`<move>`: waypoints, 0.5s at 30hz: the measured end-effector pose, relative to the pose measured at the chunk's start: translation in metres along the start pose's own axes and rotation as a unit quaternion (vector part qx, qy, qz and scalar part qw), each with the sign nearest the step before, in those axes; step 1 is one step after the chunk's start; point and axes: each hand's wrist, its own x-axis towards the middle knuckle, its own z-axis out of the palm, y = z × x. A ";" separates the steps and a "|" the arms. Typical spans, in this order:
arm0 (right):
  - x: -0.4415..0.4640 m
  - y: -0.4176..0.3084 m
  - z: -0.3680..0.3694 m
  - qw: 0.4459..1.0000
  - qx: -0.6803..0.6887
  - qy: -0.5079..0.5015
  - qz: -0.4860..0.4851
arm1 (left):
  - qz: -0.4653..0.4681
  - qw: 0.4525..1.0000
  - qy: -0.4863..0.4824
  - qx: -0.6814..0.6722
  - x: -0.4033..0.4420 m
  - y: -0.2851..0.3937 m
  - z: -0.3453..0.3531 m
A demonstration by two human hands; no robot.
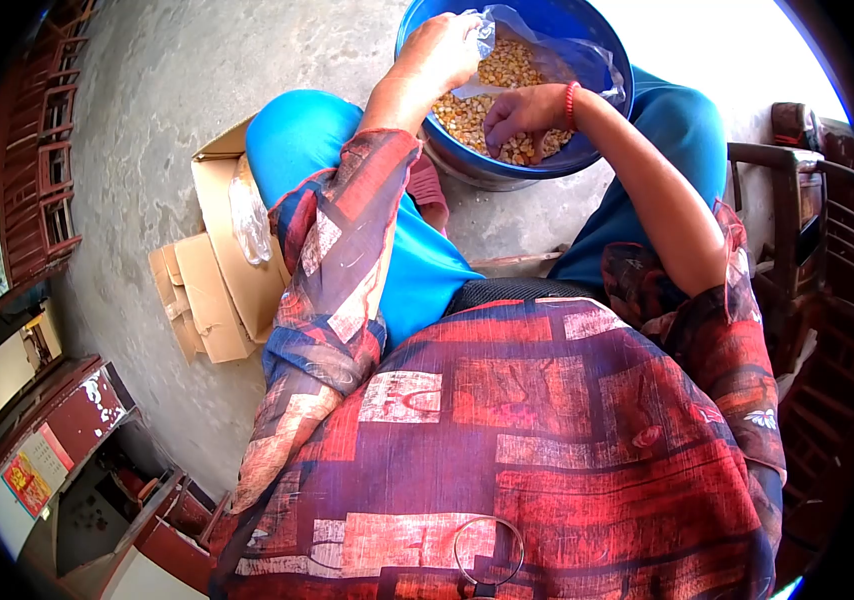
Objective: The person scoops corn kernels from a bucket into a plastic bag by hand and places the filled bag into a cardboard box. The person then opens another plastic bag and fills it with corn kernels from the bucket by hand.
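Note:
A blue bucket (630,60) stands between my knees, lined with a clear plastic bag (587,65). Yellow and whitish corn kernels (467,118) fill its lower part. At the left rim, my left hand (444,50) is closed on the bunched edge of the bag. My right hand (527,110), with a red beaded bracelet (572,105) at the wrist, reaches down over the kernels. Its fingers are bent downward, thumb apart from the others, and the fingertips touch the corn. Whether any kernels sit under the palm is hidden.
Left of my knee, a flattened cardboard box (212,300) lies on the concrete floor (147,130) with a clear plastic wrapper (249,215) on it. A dark wooden chair (797,160) stands at the right. Reddish wooden furniture (57,410) lines the left side.

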 end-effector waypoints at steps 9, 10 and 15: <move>-0.030 -0.019 -0.006 0.994 0.072 0.025 -0.080 | 0.006 1.000 0.013 -0.009 0.001 -0.001 0.001; -0.032 -0.016 -0.009 0.986 0.109 0.043 -0.121 | 0.005 1.000 0.013 -0.009 0.001 -0.001 0.002; -0.046 -0.015 -0.029 0.950 0.146 0.180 -0.210 | 0.000 1.000 0.014 -0.009 0.000 0.002 -0.002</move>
